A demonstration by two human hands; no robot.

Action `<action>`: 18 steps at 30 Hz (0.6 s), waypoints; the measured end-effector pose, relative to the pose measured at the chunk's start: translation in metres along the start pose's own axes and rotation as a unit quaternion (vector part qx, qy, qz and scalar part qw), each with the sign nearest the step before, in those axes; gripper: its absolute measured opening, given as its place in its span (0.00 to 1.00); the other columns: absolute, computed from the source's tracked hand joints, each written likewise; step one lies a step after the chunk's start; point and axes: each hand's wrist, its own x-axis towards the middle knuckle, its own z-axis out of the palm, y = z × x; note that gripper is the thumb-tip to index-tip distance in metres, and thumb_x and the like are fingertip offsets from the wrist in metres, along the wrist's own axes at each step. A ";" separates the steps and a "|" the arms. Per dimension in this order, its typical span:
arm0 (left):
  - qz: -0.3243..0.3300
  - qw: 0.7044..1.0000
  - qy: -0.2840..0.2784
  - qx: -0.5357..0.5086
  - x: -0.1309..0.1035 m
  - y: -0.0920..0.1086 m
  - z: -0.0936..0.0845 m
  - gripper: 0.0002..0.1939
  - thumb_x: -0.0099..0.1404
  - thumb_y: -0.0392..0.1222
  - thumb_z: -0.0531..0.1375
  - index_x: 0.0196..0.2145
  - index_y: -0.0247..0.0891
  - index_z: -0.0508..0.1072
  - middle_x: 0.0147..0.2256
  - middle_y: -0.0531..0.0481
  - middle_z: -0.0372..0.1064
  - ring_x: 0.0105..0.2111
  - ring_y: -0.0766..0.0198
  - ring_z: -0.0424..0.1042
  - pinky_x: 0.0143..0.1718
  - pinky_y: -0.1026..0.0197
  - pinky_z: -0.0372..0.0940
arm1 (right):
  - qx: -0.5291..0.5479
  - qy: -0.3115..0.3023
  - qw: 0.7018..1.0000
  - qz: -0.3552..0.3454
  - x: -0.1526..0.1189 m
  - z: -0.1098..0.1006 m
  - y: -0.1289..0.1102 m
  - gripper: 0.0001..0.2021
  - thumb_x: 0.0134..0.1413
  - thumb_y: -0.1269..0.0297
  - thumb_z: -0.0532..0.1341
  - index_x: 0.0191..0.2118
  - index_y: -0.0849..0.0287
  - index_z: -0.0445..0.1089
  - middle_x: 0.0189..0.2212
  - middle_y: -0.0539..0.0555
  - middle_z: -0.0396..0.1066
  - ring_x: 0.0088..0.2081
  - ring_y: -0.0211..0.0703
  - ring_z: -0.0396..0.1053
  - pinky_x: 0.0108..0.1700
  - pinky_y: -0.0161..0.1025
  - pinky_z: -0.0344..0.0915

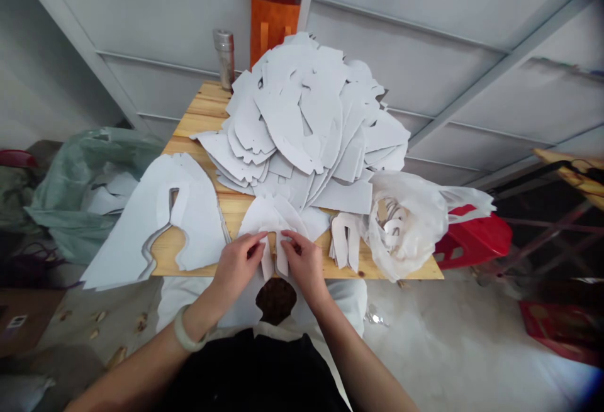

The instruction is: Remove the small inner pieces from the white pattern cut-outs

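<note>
My left hand (240, 263) and my right hand (303, 262) are close together at the table's near edge. Thumb and fingers of each pinch one side of a small white U-shaped piece (267, 266). That piece lies over a larger white cut-out sheet (267, 207), whose lower part hangs past the edge towards my lap. Whether the two are joined cannot be made out. To the right of my right hand is a small stack of similar U-shaped pieces (338, 236). A stack of large white cut-out sheets (193, 189) lies to the left, overhanging the edge.
A tall heap of white sheets (302, 110) covers much of the wooden table (202, 110). Behind stand a bottle (225, 60) and an orange bag (271, 19). A clear plastic bag (425, 217) sits at right, a red stool (481, 239) beyond it. Left is a green bag (70, 192).
</note>
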 end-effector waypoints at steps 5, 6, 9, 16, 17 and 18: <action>-0.007 1.000 -0.004 0.006 0.000 0.000 0.000 0.15 0.70 0.39 0.58 0.51 0.38 0.80 0.42 0.44 0.81 0.36 0.57 0.80 0.41 0.57 0.73 | -0.008 0.004 1.000 -0.006 0.000 0.000 -0.001 0.16 0.58 0.63 0.59 0.47 0.59 0.81 0.32 0.55 0.81 0.36 0.50 0.77 0.42 0.43 0.72; -0.007 1.000 -0.004 0.007 0.000 0.000 0.000 0.15 0.70 0.39 0.58 0.51 0.39 0.80 0.42 0.44 0.81 0.36 0.57 0.80 0.41 0.57 0.73 | -0.008 0.004 1.000 -0.007 0.000 0.000 -0.001 0.16 0.58 0.63 0.59 0.47 0.58 0.81 0.32 0.55 0.80 0.36 0.50 0.77 0.42 0.43 0.72; -0.007 1.000 -0.002 0.011 0.000 -0.001 0.000 0.15 0.70 0.39 0.58 0.51 0.38 0.80 0.42 0.44 0.81 0.36 0.57 0.80 0.41 0.57 0.73 | -0.009 -0.003 1.000 -0.005 0.000 0.000 -0.002 0.17 0.58 0.62 0.59 0.47 0.58 0.81 0.31 0.55 0.80 0.36 0.50 0.77 0.41 0.42 0.72; -0.008 1.000 -0.007 0.008 -0.001 0.000 0.000 0.15 0.70 0.39 0.58 0.51 0.37 0.80 0.41 0.43 0.81 0.36 0.57 0.79 0.41 0.57 0.73 | -0.004 -0.008 1.000 0.001 0.000 0.000 -0.001 0.18 0.58 0.62 0.59 0.49 0.60 0.81 0.33 0.57 0.81 0.37 0.51 0.77 0.43 0.44 0.71; -0.010 1.000 -0.008 0.007 -0.001 0.000 0.000 0.16 0.70 0.39 0.58 0.52 0.37 0.80 0.41 0.44 0.81 0.35 0.57 0.79 0.41 0.57 0.73 | -0.002 -0.007 1.000 0.000 0.000 0.000 0.000 0.18 0.58 0.62 0.59 0.48 0.60 0.81 0.33 0.57 0.81 0.37 0.51 0.77 0.43 0.44 0.71; -0.012 1.000 -0.007 0.004 -0.001 0.000 0.000 0.16 0.70 0.39 0.58 0.52 0.36 0.79 0.40 0.44 0.81 0.34 0.58 0.79 0.41 0.57 0.73 | 0.000 -0.006 1.000 0.000 0.000 0.000 0.001 0.18 0.58 0.62 0.59 0.48 0.60 0.81 0.33 0.57 0.81 0.37 0.50 0.77 0.43 0.44 0.71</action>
